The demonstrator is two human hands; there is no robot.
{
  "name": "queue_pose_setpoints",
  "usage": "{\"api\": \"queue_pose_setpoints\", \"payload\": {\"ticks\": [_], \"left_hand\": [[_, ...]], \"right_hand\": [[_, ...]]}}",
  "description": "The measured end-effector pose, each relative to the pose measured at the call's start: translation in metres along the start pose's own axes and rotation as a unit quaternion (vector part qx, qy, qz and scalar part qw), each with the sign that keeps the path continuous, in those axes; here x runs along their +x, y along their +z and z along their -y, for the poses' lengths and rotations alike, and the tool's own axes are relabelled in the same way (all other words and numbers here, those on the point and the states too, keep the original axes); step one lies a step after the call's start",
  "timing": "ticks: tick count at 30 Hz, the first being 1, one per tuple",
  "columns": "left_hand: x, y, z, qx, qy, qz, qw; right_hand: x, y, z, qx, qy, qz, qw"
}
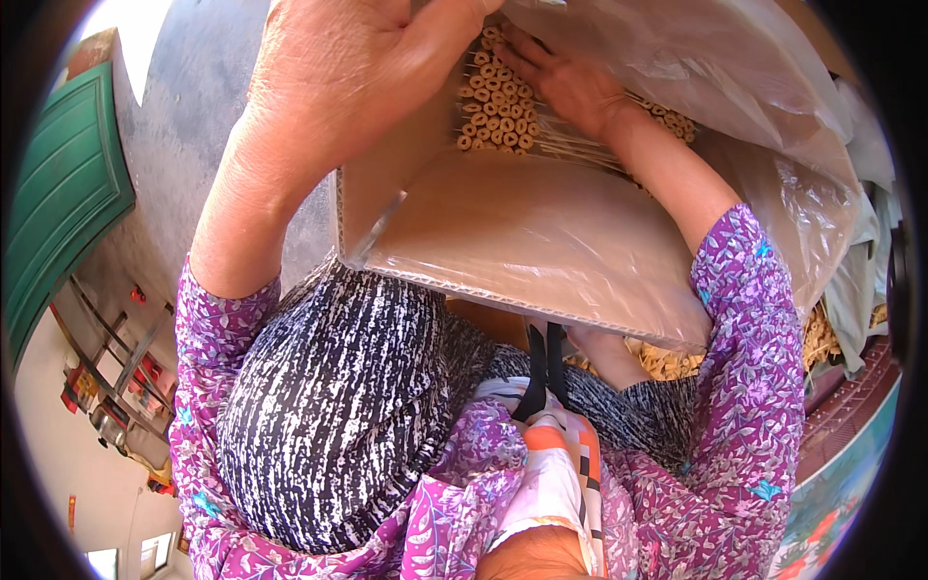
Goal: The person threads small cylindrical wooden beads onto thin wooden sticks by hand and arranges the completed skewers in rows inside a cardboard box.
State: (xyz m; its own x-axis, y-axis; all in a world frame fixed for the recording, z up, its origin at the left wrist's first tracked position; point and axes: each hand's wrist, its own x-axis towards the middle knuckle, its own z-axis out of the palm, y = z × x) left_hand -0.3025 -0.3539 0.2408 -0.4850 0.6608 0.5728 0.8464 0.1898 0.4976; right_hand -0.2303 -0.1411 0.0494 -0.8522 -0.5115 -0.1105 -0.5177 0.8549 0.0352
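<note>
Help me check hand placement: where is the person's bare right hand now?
In the head view, the bare right hand is at upper centre, inside the brown, plastic-lined cardboard box, right of the larger cluster of tan rings.

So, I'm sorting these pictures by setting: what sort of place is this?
Probably a home or small home workshop, though I can't be sure. The green panelled door and small window look household; the cardboard box holding little rings on sticks hints at handwork.

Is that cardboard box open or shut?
Open: the right hand is inside the cardboard box, where bundled ring-tipped sticks are visible.
</note>
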Motion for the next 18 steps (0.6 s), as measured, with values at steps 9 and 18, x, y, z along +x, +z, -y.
{"api": "queue_pose_setpoints", "payload": {"ticks": [9, 18], "left_hand": [[0.0, -0.003, 0.003, -0.032, -0.005, 0.01, 0.999], [-0.005, 0.002, 0.007, -0.097, 0.02, -0.03, 0.995]], "right_hand": [[0.009, 0.024, -0.009, -0.03, -0.057, -0.14, 0.988], [0.022, -0.054, -0.008, 0.232, -0.012, -0.24, 0.942]]}}
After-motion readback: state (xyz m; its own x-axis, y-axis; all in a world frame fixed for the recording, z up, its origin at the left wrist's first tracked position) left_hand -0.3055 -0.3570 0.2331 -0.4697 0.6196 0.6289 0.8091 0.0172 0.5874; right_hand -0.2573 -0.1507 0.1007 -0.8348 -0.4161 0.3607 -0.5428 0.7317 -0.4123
